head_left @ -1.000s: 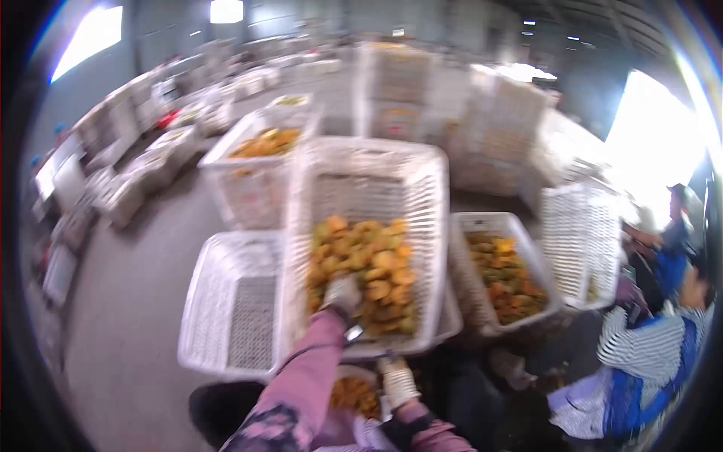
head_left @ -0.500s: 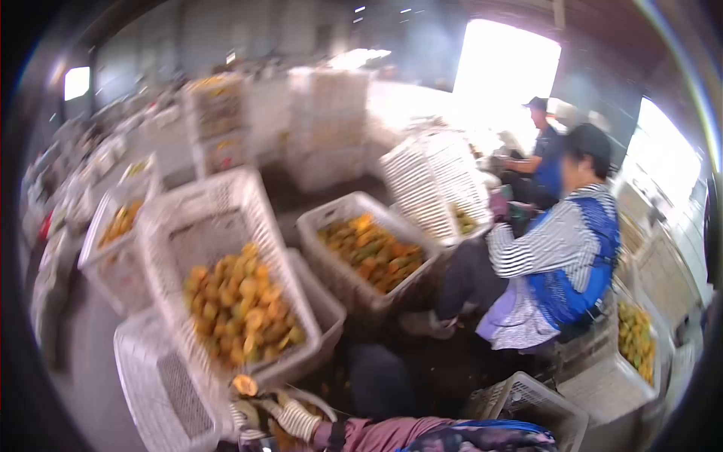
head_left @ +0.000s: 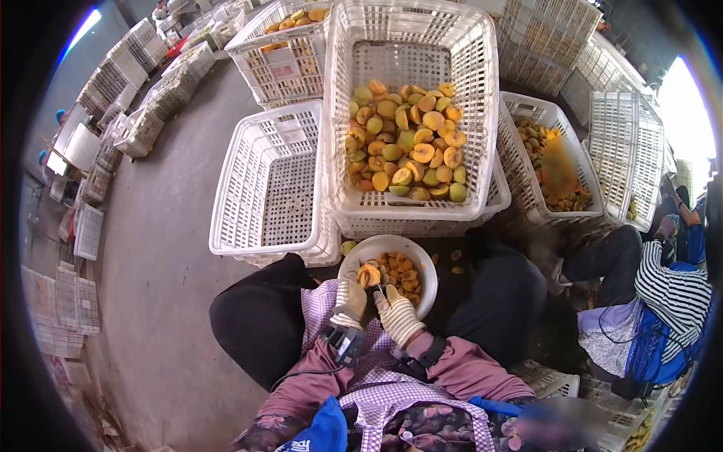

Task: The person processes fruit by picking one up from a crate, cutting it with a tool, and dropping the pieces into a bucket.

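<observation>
My left hand (head_left: pixel 349 303), in a white-and-tan work glove, is closed on a halved orange apricot (head_left: pixel 369 274), its cut face up. Close beside it, my right hand (head_left: pixel 400 316), in a striped glove, grips a small dark-handled tool (head_left: pixel 379 291) at the fruit; its working end is hard to make out. Both hands are over the near rim of a round white basin (head_left: pixel 429 280) between my knees. Cut apricot pieces (head_left: pixel 399 273) lie inside the basin.
A white crate (head_left: pixel 486 135) of halved apricots rests on another crate beyond the basin. An open crate (head_left: pixel 220 226) stands left of it. At right, a person in a striped sleeve (head_left: pixel 666 290) sits near another fruit crate (head_left: pixel 595 177).
My view has swung down and levelled, bringing the basin and both hands to the middle. The apricot half is still in my left hand.
</observation>
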Demonstrator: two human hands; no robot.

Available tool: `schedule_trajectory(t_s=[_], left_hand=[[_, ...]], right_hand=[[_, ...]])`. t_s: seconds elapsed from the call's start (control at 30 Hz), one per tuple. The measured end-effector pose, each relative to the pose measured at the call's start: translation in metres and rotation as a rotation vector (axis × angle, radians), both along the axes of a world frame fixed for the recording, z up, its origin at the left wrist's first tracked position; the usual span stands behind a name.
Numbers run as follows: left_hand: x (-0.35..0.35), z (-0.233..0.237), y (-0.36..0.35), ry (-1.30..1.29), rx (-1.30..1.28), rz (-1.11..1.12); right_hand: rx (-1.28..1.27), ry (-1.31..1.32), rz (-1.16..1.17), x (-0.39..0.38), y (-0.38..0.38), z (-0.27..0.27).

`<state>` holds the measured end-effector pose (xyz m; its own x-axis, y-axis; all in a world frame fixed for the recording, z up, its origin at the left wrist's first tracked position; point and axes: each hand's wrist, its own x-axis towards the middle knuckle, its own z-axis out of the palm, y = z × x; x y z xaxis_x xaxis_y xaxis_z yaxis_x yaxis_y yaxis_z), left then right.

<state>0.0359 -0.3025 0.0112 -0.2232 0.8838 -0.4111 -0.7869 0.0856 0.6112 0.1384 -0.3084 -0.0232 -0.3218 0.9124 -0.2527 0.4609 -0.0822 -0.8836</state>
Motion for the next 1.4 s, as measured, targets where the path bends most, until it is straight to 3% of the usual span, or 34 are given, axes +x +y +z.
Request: schedule_trajectory(t_s=[0.17,0.27,0.33,0.37,0.47,0.53,0.6,0.63,0.67,0.7,0.73,0.8,0.83,0.87,0.93,0.97,1.0,1.07,1.1,1.13,1.2,1.27,1.3,1.33,1.4], left_hand=[[0.005,-0.025,0.02,-0.2,-0.147,0.074],[0.005,-0.029,0.016,-0.056,-0.213,0.049],[0.01,-0.004,0.018,0.206,-0.176,0.111],[-0.002,-0.009,0.019,0.139,-0.256,-0.016],[-0.002,-0.028,0.02,0.302,-0.178,0.07],[-0.007,-0.013,0.029,0.191,-0.287,0.081],[-0.016,-0.011,0.032,0.332,-0.112,-0.035],[-0.02,-0.006,0.034,0.543,-0.191,-0.068],[-0.02,-0.012,0.033,0.332,-0.205,-0.006],[-0.022,-0.025,0.03,0.264,-0.15,-0.003],[-0.025,-0.035,0.019,0.193,-0.105,0.005],[-0.032,-0.026,0.009,1.174,0.06,-0.187],[-0.02,-0.017,0.01,0.415,-0.033,0.001],[-0.018,-0.007,0.008,0.427,-0.057,0.046],[-0.023,0.001,0.006,0.415,0.037,0.04],[-0.023,-0.001,0.005,0.431,0.09,0.044],[-0.025,0.011,0.006,0.439,0.118,0.056],[-0.03,0.042,0.007,1.389,0.365,-0.218],[-0.026,0.039,0.003,0.882,0.119,-0.239],[-0.02,0.034,0.002,0.59,0.208,-0.152],[-0.021,0.041,0.012,-0.001,0.032,-0.105],[-0.039,0.03,0.024,-0.08,-0.157,-0.082],[-0.052,0.019,0.034,-0.312,-0.058,0.026],[-0.073,0.004,0.047,-0.312,-0.045,0.031],[-0.11,-0.024,0.055,-0.207,0.184,0.414]], right_hand=[[-0.043,0.0,0.017,0.006,0.012,0.004],[-0.015,0.024,0.015,0.003,0.007,-0.006],[-0.086,0.008,0.029,0.002,0.008,-0.006],[-0.173,0.088,0.036,0.002,0.009,-0.001],[-0.393,0.257,0.014,-0.001,0.01,0.004],[-0.635,0.306,-0.001,-0.005,0.015,0.012],[-0.799,0.324,-0.008,-0.003,0.028,0.048],[-0.931,0.287,0.019,-0.002,0.036,0.06],[-1.055,0.25,0.045,-0.003,0.043,0.064],[-0.754,0.329,0.031,-0.009,0.012,0.017],[-0.758,0.324,0.035,-0.009,0.009,-0.001],[-0.132,0.11,0.137,-0.006,-0.016,-0.017],[-0.142,0.046,0.169,-0.009,-0.017,-0.018],[-0.126,0.045,0.163,-0.011,-0.017,-0.013],[-0.336,0.455,0.073,-0.014,-0.015,0.005],[-0.839,0.446,0.05,-0.001,0.003,0.065],[-0.812,0.449,0.065,0.004,0.003,0.062],[-1.071,0.428,0.054,0.01,0.002,0.053],[-1.142,0.549,0.131,0.018,0.01,0.074],[-1.234,0.509,0.091,0.02,0.013,0.094],[-1.249,0.587,0.149,0.028,0.015,0.113],[-1.375,0.679,0.285,0.033,0.021,0.106],[-1.376,0.767,0.296,0.034,0.024,0.102],[-1.376,0.823,0.303,0.034,0.028,0.1],[-1.206,0.377,0.203,0.035,0.054,0.053]])
